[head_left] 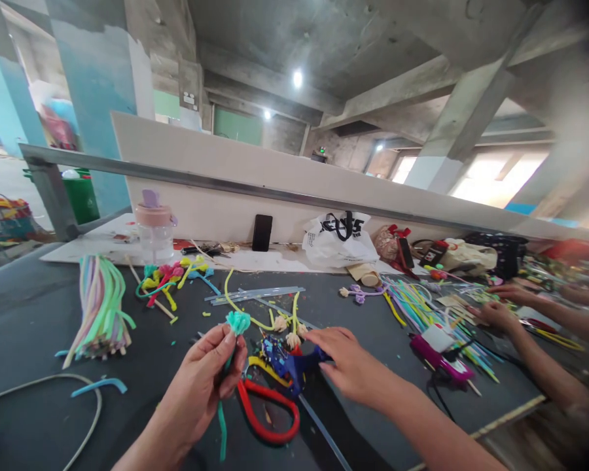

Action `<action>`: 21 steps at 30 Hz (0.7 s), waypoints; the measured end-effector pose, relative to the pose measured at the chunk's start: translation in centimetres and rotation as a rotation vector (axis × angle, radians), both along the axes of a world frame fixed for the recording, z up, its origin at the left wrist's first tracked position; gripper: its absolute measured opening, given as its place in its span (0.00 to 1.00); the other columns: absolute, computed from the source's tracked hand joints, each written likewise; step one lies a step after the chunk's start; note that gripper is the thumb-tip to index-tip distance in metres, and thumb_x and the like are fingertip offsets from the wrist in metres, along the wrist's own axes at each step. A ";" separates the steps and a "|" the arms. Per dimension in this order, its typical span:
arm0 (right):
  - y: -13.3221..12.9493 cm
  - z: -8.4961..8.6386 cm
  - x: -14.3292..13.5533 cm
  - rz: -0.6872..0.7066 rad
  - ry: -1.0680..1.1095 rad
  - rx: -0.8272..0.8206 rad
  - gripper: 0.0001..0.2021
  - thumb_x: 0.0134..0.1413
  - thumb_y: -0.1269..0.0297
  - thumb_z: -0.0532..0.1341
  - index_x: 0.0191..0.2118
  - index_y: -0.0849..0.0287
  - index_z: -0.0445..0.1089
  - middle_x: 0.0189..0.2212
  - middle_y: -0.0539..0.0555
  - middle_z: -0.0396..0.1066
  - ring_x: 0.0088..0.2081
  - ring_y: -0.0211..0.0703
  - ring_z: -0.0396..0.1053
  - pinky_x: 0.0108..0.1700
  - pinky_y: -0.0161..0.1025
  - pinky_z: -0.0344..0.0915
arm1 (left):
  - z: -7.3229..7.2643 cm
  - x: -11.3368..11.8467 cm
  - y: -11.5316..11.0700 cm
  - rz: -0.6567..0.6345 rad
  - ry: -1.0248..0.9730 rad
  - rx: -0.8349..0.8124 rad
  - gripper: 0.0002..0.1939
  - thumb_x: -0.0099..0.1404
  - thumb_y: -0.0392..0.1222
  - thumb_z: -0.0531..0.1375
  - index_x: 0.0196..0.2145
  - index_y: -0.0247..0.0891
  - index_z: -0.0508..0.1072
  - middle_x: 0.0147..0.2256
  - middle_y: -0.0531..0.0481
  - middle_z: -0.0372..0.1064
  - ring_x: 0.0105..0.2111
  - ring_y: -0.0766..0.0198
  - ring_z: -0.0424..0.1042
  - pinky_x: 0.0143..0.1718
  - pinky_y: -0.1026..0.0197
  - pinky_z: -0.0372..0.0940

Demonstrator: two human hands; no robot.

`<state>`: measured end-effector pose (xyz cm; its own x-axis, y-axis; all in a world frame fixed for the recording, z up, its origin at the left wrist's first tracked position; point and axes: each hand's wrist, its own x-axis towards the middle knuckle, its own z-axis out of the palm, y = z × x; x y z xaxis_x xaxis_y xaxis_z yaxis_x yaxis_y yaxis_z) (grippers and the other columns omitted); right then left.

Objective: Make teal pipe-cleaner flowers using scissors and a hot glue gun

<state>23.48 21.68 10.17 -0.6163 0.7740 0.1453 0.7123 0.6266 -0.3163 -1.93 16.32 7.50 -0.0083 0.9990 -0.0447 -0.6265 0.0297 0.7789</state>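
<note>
In the head view, my left hand (pixel 209 366) is closed on a teal pipe-cleaner flower (pixel 238 322), pinching it below its ruffled head. A teal stem (pixel 222 432) hangs beneath the fingers. My right hand (pixel 348 363) is over the blue glue gun (pixel 302 369), fingers stretched and apart; whether they touch it is hard to tell. A clear glue stick (pixel 324 432) runs from the gun toward me. Red-handled scissors (pixel 269 415) lie in front of it. Just beyond the gun are cream flower heads (pixel 293 339) on yellow-green stems.
A bundle of pastel pipe cleaners (pixel 101 307) lies left, near finished colourful flowers (pixel 171 278). Glue sticks (pixel 255 296) lie mid-table. A pink-lidded bottle (pixel 154 229), phone (pixel 262 233) and white bag (pixel 338 239) line the back. Another person's hands (pixel 500 320) work at right, beyond a purple power strip (pixel 442 360).
</note>
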 end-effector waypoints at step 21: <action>-5.4 0.5 -14.8 -0.255 1.496 -0.794 0.13 0.40 0.65 0.69 0.35 0.59 0.71 0.33 0.50 0.73 0.36 0.39 0.69 0.43 0.36 0.63 | -0.5 0.8 -0.1 -0.072 0.034 0.062 0.10 0.59 0.46 0.61 0.29 0.37 0.70 0.21 0.58 0.56 0.17 0.76 0.51 0.17 0.72 0.47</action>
